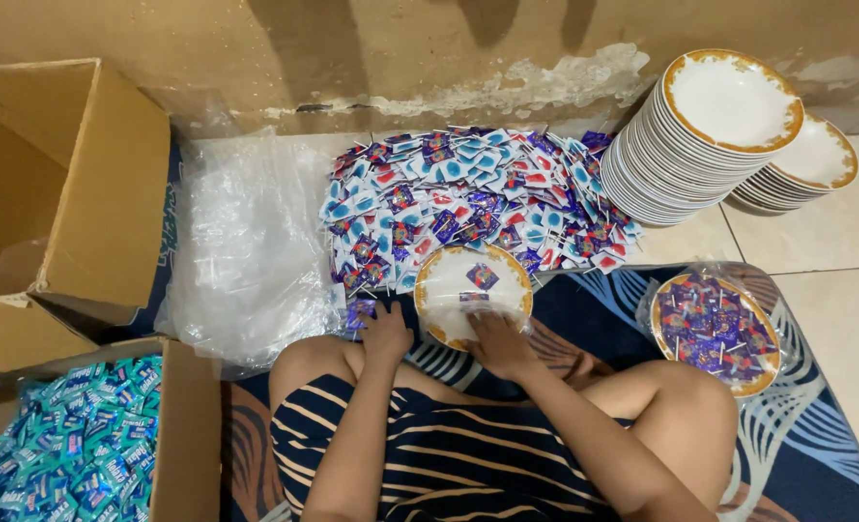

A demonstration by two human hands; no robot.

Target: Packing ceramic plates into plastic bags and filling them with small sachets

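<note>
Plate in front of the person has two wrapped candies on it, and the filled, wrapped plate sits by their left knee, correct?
Not quite. The head view shows the filled, wrapped plate by the person's right knee, not the left. The rest holds: the plate in front carries two wrapped candies, with the right hand on its near edge.

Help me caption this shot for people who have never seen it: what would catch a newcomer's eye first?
Probably the big heap of small wrapped lollipops against the wall, with tall stacks of gold-rimmed white plates to its right. In front, the left hand and right hand rest at a plate holding two sweets; a filled, wrapped plate lies at right.
</note>
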